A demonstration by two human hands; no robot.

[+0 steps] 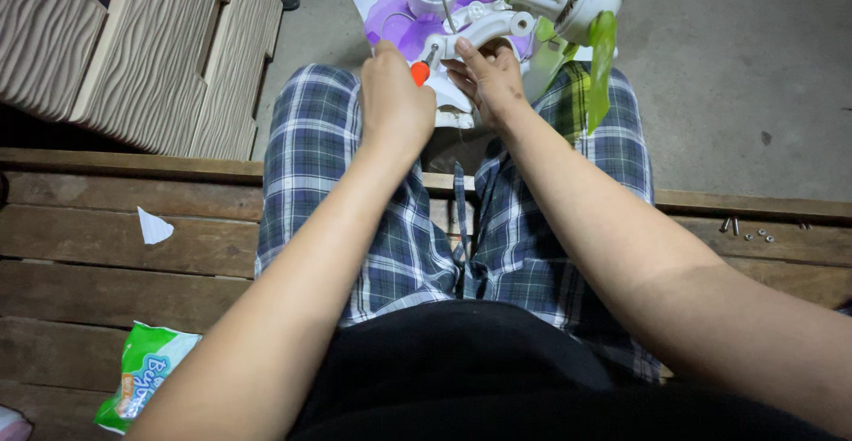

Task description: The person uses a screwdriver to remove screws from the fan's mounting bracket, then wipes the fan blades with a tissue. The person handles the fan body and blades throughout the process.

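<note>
My left hand (393, 97) is closed around a screwdriver with an orange handle (419, 73), its metal shaft pointing into the white neck of a small fan (484, 31). My right hand (491, 79) grips that white neck from the right side. The fan lies between my knees: a white and purple base (404, 17) sits on the floor, and the white motor housing with translucent green blades (601, 59) hangs to the right. I sit on a wooden bench, in blue plaid shorts.
Wooden slat bench (115, 246) under me, with a white paper scrap (153, 226), a green snack packet (142, 383) at the left and several loose screws (750, 231) at the right. A beige ribbed drawer cabinet (151, 51) stands at the upper left. Grey concrete floor (737, 68) lies ahead.
</note>
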